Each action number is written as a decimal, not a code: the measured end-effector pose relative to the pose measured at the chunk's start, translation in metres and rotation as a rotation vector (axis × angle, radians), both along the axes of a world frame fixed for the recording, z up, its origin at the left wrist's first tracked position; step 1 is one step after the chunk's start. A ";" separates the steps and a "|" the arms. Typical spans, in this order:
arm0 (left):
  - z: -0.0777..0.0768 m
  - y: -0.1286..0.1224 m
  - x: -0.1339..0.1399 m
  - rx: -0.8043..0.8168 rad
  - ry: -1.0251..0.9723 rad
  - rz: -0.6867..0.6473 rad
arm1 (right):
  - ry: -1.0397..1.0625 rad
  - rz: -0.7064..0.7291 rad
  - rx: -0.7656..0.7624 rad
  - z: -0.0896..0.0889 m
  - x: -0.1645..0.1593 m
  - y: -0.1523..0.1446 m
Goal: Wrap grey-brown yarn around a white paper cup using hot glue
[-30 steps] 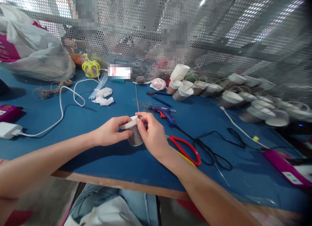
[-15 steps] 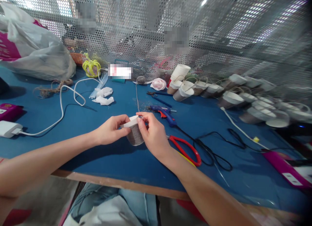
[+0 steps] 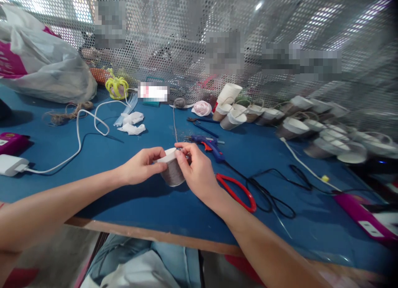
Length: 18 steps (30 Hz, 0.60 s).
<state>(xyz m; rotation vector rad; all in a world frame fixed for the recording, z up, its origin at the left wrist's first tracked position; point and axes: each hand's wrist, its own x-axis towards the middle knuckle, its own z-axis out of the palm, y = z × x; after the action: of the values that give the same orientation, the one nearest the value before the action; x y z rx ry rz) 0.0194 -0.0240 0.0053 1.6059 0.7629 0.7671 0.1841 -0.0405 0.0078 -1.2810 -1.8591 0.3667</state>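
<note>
A small paper cup (image 3: 174, 174), wrapped in grey-brown yarn below a white rim band, is held between both hands above the front of the table. My left hand (image 3: 146, 165) pinches its left side, thumb on the white band and fingers at the rim. My right hand (image 3: 194, 165) grips the right side, thumb and fingertips meeting at the rim. A strand of grey yarn (image 3: 174, 124) runs from the right fingertips back to a small grey yarn ball (image 3: 179, 102). Just behind my right hand lies a blue glue gun (image 3: 208, 144) with a red trigger.
Red-handled scissors (image 3: 238, 192) lie beside my right forearm. Blue-handled pliers (image 3: 205, 126) and crumpled white scraps (image 3: 133, 123) are farther back. Several wrapped cups (image 3: 294, 127) with handles fill the right rear. A white cable (image 3: 79, 139) loops at left; a perforated metal screen (image 3: 177, 39) stands behind.
The hands keep nearly the same grip on the cup. The cup's wrapped side shows slightly more, and my right hand has shifted very little; the camera view has moved slightly.
</note>
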 end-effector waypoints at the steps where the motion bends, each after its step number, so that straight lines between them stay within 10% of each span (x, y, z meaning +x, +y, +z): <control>1: 0.000 0.000 0.000 -0.008 -0.005 -0.009 | 0.035 0.015 -0.014 0.002 0.001 0.001; 10: 0.001 0.000 -0.001 -0.084 -0.066 -0.061 | 0.236 0.141 -0.129 0.040 0.004 0.017; 18: -0.001 0.001 -0.002 -0.040 -0.041 -0.054 | -0.305 0.163 -0.170 0.048 -0.001 0.056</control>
<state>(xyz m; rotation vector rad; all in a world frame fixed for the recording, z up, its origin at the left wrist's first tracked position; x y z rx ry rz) 0.0171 -0.0229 0.0047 1.5642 0.6987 0.7389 0.1830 0.0151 0.0554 -1.3612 -2.2389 0.4435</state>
